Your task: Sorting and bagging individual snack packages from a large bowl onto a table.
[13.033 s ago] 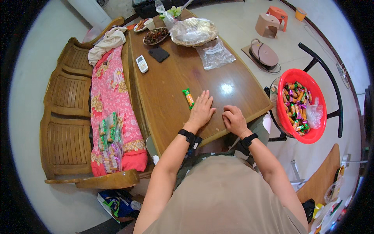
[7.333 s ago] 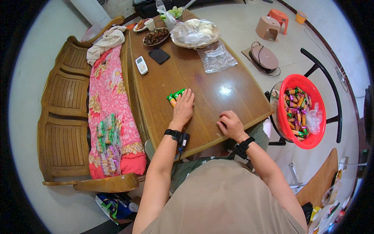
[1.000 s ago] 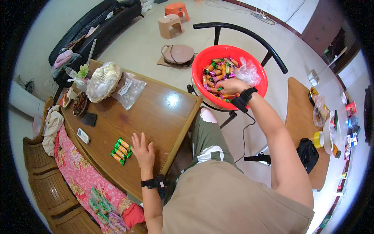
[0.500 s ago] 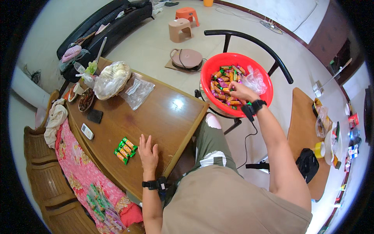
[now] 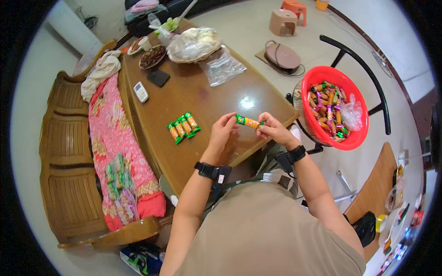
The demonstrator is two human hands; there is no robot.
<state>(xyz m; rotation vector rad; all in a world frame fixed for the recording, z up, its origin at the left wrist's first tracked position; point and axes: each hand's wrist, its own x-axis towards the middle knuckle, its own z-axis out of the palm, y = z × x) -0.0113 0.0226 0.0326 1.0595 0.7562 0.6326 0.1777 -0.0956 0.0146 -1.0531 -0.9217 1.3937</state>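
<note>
A wrapped candy [image 5: 251, 122] with an orange middle and green ends stretches between my hands over the near edge of the wooden table [image 5: 207, 108]. My right hand [image 5: 276, 132] pinches its right end. At its left end, the fingertips of my left hand [image 5: 223, 133] close on the green wrapper. Several matching candies [image 5: 184, 127] lie side by side in a short row on the table, left of my left hand. To the right, a red basin [image 5: 363, 131] holds a heap of orange, purple and green wrapped candies [image 5: 328, 108] and a crumpled clear bag [image 5: 352, 114].
On the table are a white remote [image 5: 141, 92], a dark pad [image 5: 158, 77], a clear plastic bag [image 5: 223, 66] and a bag-covered basket [image 5: 193, 43]. Bagged candies [image 5: 120, 184] lie on the pink-covered bench at left. A black chair back [image 5: 375, 76] curves behind the basin.
My right hand has come from the basin to above the table edge with a candy. My left hand has lifted off the table to meet it. The view has turned toward the left.
</note>
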